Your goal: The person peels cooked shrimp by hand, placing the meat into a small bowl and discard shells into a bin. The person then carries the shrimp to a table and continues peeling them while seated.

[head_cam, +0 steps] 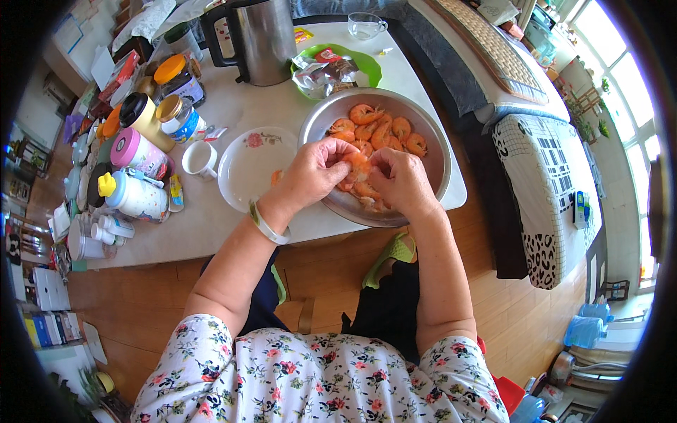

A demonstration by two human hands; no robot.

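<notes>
My left hand [317, 172] and my right hand [400, 180] pinch one orange cooked shrimp [359, 165] between them, over the near part of a wide steel basin [441, 158]. Whole orange shrimps [382, 129] lie in the far half of the basin, and shell bits or shrimp pieces [373, 203] lie beneath my hands. A white plate with a flower print [240, 158] stands just left of the basin. On it a piece of peeled shrimp [276, 177] shows beside my left wrist, which partly hides the plate.
Behind the basin are a green dish [373, 71] with torn wrappers, a steel kettle [267, 42] and a glass cup [366, 25]. A white mug [200, 159] stands left of the plate. Jars and bottles [140, 195] crowd the table's left side. A cushioned seat [539, 201] is at the right.
</notes>
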